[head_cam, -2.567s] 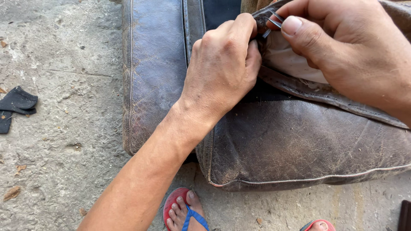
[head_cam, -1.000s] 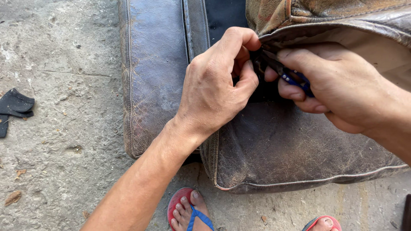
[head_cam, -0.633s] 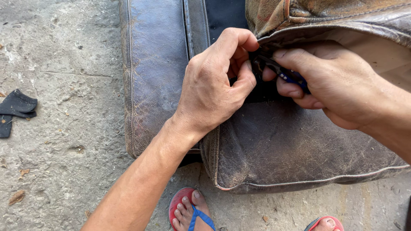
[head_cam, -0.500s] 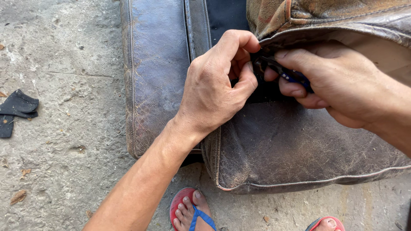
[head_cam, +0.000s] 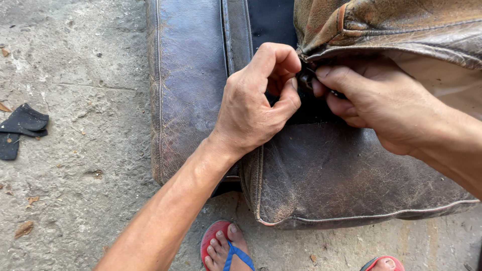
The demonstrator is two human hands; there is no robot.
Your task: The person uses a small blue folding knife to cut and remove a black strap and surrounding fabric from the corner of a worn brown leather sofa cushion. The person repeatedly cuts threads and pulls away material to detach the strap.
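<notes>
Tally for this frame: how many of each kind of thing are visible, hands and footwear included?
Hands: 2, left hand and right hand, both pinched at the cover's opening
Worn brown leather cushions: 2, flat cushion and bulging cushion
Red sandals with blue straps: 2, and
Dark cloth scraps: 1
Total: 7

One head camera looked steeply down, close above the left hand [head_cam: 253,108] and right hand [head_cam: 381,108]; the concrete floor [head_cam: 75,150] lay left of them, with feet below.
</notes>
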